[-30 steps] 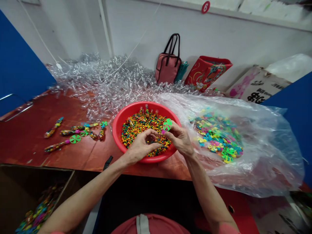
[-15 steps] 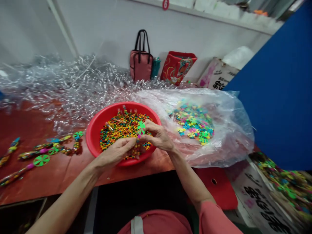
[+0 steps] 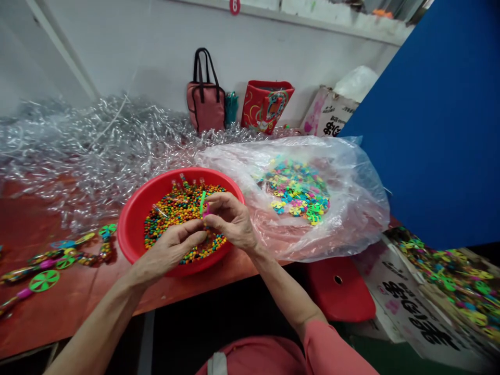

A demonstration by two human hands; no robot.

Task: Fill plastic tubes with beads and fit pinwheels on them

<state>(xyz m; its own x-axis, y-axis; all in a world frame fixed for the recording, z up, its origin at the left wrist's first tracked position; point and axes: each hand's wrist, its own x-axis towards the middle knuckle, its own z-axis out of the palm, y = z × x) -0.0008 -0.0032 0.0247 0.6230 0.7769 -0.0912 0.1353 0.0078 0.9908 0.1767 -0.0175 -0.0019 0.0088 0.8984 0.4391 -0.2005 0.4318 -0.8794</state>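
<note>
Right hand (image 3: 233, 223) is pinching a pinwheel top (image 3: 202, 203) above red basin (image 3: 127, 232); left hand (image 3: 175, 244) is hovering alongside, grip unclear. Apparently done: topped tubes (image 3: 105, 251), lying on worktop (image 3: 74, 310). Outstanding: loose tops (image 3: 297, 207), clear tubes (image 3: 97, 164).

1. A pink bag (image 3: 207, 108) with black handles stands before the white wall (image 3: 164, 62), a teal bundle (image 3: 231, 108) just beside it.
2. A red patterned bag (image 3: 258, 107) stands tilted, right of the bundle.
3. A round red sign (image 3: 234, 6) reads 6.
4. A blue panel (image 3: 437, 120) rises at right.
5. A red stool (image 3: 351, 302) shows 1 hole.
</note>
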